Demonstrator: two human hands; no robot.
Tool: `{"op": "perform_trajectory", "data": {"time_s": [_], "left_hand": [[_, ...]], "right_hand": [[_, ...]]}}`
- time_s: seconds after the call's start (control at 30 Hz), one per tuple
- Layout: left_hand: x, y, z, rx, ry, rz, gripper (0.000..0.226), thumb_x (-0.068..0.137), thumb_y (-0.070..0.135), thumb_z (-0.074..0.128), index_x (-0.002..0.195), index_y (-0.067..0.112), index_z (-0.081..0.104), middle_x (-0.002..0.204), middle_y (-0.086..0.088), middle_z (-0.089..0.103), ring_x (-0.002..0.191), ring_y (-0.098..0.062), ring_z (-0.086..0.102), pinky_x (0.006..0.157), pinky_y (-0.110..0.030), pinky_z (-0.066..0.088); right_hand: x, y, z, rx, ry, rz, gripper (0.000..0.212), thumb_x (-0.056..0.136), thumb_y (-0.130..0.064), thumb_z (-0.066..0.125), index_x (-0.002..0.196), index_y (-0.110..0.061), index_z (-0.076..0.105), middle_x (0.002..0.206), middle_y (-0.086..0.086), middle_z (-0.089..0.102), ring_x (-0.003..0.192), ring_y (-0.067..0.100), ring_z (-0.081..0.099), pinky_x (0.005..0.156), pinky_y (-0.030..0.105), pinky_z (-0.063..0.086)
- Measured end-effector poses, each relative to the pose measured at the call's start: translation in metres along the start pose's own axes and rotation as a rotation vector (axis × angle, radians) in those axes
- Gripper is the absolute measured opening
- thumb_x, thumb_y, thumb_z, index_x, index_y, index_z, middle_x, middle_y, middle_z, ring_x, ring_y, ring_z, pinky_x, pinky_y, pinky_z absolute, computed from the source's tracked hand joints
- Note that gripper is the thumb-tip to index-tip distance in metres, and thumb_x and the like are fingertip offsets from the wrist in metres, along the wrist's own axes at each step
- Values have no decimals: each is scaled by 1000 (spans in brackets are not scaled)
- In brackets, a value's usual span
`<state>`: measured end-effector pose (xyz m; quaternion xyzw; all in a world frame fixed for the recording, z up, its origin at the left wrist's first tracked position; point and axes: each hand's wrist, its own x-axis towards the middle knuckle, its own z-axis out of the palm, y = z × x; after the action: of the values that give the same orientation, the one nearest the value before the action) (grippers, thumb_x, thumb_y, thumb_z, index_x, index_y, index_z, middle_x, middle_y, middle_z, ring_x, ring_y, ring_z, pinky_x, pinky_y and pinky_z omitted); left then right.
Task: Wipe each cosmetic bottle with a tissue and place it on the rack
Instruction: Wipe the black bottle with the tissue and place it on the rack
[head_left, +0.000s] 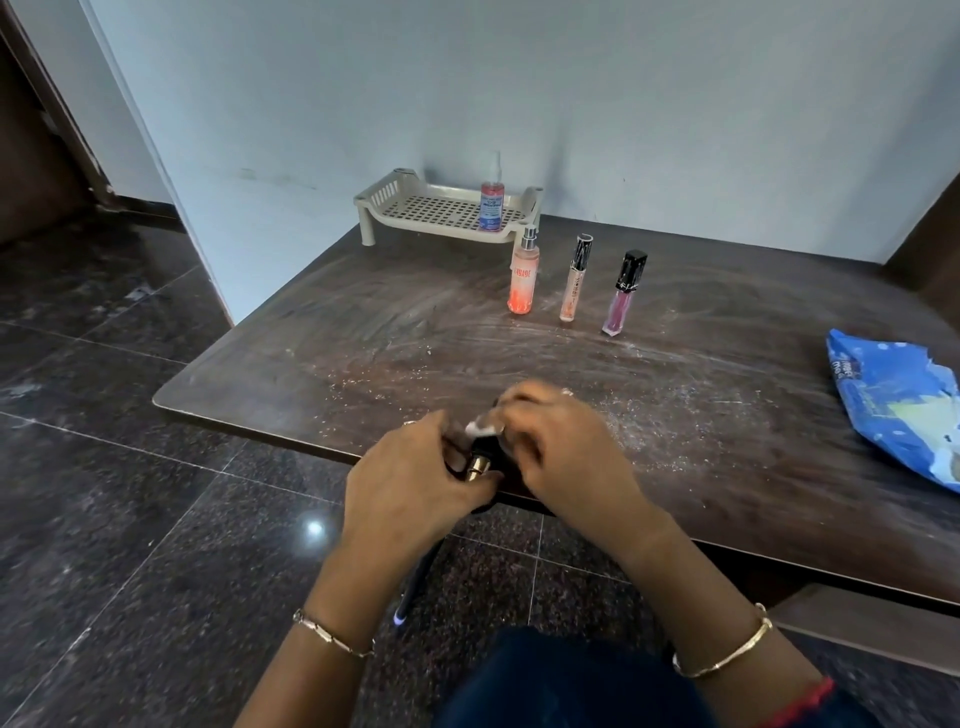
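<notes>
Tissue, white and crumpled, is pinched by the right hand against a dark glossy bottle gripped in the left hand, well before the slotted plastic rack. The bottle's gold-collared end points toward the person, its long axis running rackward.

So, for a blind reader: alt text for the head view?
The left hand holds a dark bottle; the right hand wipes it with a tissue. A spray bottle stands on the rack; three more bottles stand on the table.
</notes>
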<state>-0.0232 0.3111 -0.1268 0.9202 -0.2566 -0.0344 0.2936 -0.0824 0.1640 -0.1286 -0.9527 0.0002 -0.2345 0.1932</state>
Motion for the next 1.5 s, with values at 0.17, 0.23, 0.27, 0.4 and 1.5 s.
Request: {"op": "perform_trajectory", "data": {"time_s": [0.17, 0.23, 0.27, 0.4, 1.5], "left_hand": [[-1, -4, 0, -55, 34, -30, 24, 67, 50, 74, 79, 33, 62, 69, 19, 63, 68, 3, 58, 57, -23, 44], [-1, -5, 1, -68, 55, -27, 23, 68, 49, 75, 78, 33, 63, 67, 19, 62, 66, 4, 57, 54, -21, 39], [-1, -6, 1, -68, 62, -27, 22, 68, 49, 75, 78, 33, 64, 67, 19, 62, 66, 4, 57, 53, -22, 39], [-3, -7, 3, -78, 76, -37, 21, 69, 50, 74, 77, 33, 64, 65, 20, 63, 65, 1, 59, 54, -23, 42], [72, 39, 18, -1157, -260, 87, 32, 84, -3, 64, 114, 8, 63, 107, -7, 72, 93, -15, 67, 78, -28, 56]], "right_hand": [[-1, 16, -1, -97, 12, -6, 20, 85, -5, 57, 97, -11, 71, 96, 2, 64, 80, 24, 62, 66, 34, 53], [2, 19, -2, -121, 72, 56, 16, 85, -3, 57, 93, -7, 71, 94, 4, 63, 76, 25, 62, 63, 36, 53], [2, 15, -1, -128, 67, 44, 19, 86, -7, 53, 94, -8, 71, 94, 3, 63, 75, 23, 61, 62, 35, 53], [-11, -6, 0, -60, -90, -90, 33, 87, -22, 41, 101, -14, 70, 95, -1, 63, 76, 18, 60, 61, 29, 51], [-20, 44, -13, 478, 344, 392, 26, 79, 2, 69, 82, -24, 70, 89, -8, 70, 87, 7, 65, 80, 27, 54]]}}
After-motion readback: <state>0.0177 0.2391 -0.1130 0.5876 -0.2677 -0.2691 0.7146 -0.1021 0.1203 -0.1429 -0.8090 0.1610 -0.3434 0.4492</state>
